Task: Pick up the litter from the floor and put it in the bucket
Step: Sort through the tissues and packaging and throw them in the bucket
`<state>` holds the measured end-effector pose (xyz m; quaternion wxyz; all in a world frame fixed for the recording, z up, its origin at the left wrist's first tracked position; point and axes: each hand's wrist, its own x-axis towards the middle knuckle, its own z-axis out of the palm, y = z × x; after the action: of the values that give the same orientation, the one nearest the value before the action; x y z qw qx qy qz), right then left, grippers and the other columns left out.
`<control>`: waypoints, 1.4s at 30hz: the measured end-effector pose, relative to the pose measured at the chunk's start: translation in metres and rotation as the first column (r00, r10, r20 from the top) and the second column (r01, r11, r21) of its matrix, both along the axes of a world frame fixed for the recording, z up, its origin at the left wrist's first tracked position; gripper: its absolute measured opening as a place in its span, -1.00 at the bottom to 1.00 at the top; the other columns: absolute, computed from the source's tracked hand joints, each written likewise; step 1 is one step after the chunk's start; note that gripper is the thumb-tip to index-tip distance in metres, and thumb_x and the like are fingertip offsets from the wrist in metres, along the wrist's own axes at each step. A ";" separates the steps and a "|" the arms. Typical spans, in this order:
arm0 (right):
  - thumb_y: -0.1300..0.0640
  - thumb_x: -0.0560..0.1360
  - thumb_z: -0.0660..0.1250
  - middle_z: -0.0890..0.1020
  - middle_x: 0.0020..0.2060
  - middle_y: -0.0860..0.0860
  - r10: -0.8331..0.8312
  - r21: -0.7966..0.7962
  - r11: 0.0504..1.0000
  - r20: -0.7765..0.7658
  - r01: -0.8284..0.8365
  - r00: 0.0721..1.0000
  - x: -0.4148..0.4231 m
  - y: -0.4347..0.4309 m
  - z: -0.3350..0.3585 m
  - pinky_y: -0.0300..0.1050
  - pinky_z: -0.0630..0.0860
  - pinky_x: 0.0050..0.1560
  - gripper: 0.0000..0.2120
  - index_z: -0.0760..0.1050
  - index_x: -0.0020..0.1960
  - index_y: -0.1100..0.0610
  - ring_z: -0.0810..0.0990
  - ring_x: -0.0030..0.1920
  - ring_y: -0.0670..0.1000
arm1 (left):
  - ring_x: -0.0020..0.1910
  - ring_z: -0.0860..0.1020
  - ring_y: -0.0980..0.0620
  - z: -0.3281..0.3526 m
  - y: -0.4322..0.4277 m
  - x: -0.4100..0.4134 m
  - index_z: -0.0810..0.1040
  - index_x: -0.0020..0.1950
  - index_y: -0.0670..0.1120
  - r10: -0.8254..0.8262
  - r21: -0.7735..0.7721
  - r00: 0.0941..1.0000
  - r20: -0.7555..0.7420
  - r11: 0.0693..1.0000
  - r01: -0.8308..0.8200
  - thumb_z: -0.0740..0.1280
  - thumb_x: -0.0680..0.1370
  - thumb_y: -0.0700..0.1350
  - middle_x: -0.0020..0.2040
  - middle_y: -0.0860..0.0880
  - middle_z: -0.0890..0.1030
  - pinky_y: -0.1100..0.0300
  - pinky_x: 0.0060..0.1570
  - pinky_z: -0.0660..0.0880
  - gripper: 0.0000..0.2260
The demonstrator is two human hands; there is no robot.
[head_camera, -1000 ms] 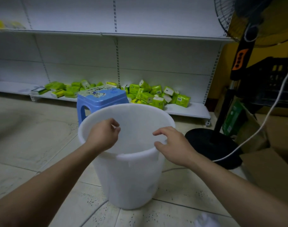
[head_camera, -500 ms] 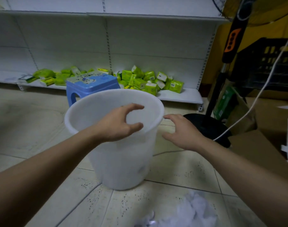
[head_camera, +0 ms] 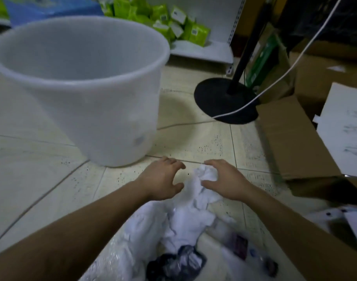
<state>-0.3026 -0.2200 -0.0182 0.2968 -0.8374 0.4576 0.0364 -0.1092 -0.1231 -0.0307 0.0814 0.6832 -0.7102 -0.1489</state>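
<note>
A black fan base (head_camera: 224,100) stands on the tiled floor (head_camera: 194,138), a white cable (head_camera: 285,72) trailing across it. Cardboard (head_camera: 291,142) lies just beside it. Green packets (head_camera: 173,23), perhaps tissues, crowd a low white shelf (head_camera: 204,51) near a blue stool (head_camera: 48,9)

No legible text; white labels on green packets (head_camera: 196,33) and marks on white sheet (head_camera: 343,134) too blurred

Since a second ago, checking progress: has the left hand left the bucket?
Yes. The left hand dropped from the bucket rim toward the floor in front of its base, beside the crumpled paper.
</note>
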 end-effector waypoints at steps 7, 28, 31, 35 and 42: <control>-0.33 0.30 0.39 0.44 0.36 0.06 0.052 0.058 0.997 -0.179 -0.043 0.982 0.001 0.040 -0.063 0.02 0.35 0.27 -0.21 0.30 0.41 -0.02 0.42 0.31 0.10 | 0.20 0.48 -0.04 -0.061 0.049 0.019 0.36 0.40 0.06 0.238 0.307 0.970 -0.059 0.929 -0.209 0.36 0.42 0.23 0.28 -0.02 0.53 0.05 0.13 0.47 -0.40; -0.17 0.31 0.43 0.66 -0.08 -0.02 -0.064 0.111 0.991 -0.047 0.068 0.997 -0.009 0.042 -0.047 -0.03 0.53 0.00 -0.65 0.53 -0.01 0.01 0.61 -0.02 0.06 | -0.28 0.54 -0.04 -0.045 0.064 0.013 0.47 -0.14 -0.02 0.517 0.177 0.679 -0.522 0.844 -0.506 0.36 0.49 -0.07 -0.27 0.00 0.59 0.18 -0.34 0.40 -0.91; -0.38 0.25 0.36 0.53 0.19 0.05 0.128 -0.029 0.988 -0.392 -0.152 0.911 -0.009 0.055 -0.063 0.05 0.36 0.22 -0.33 0.49 0.22 0.01 0.44 0.21 0.13 | -0.36 0.59 -0.04 -0.044 0.065 0.008 0.45 -0.02 0.03 0.538 0.232 0.607 -0.584 0.828 -0.511 0.47 0.43 0.02 -0.24 -0.02 0.61 0.15 -0.44 0.45 -0.75; -0.07 0.35 0.38 0.60 -0.04 0.00 0.115 -0.095 0.984 -0.288 -0.148 0.951 -0.004 0.060 -0.063 -0.04 0.31 0.09 -0.78 0.59 -0.05 0.00 0.51 0.06 0.08 | -0.21 0.63 0.00 -0.046 0.070 0.007 0.52 -0.02 0.00 0.590 0.304 0.552 -0.589 0.795 -0.525 0.48 0.41 0.07 -0.15 -0.01 0.64 0.05 -0.26 0.57 -0.74; 0.23 0.35 0.33 0.41 -0.36 0.04 -0.005 0.256 0.967 0.092 -0.019 0.996 -0.007 0.040 -0.015 -0.15 0.23 -0.34 -0.84 0.43 -0.25 0.33 0.37 -0.33 -0.04 | -0.25 0.58 0.09 -0.045 0.079 0.023 0.59 -0.06 0.06 0.493 0.425 0.747 -0.446 0.851 -0.307 0.50 0.40 -0.12 -0.19 0.02 0.61 0.20 -0.27 0.52 -0.82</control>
<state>-0.3095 -0.1797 -0.0332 0.4232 -0.7944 0.4318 0.0578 -0.0862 -0.0442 -0.0755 0.1946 0.7545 -0.4576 -0.4284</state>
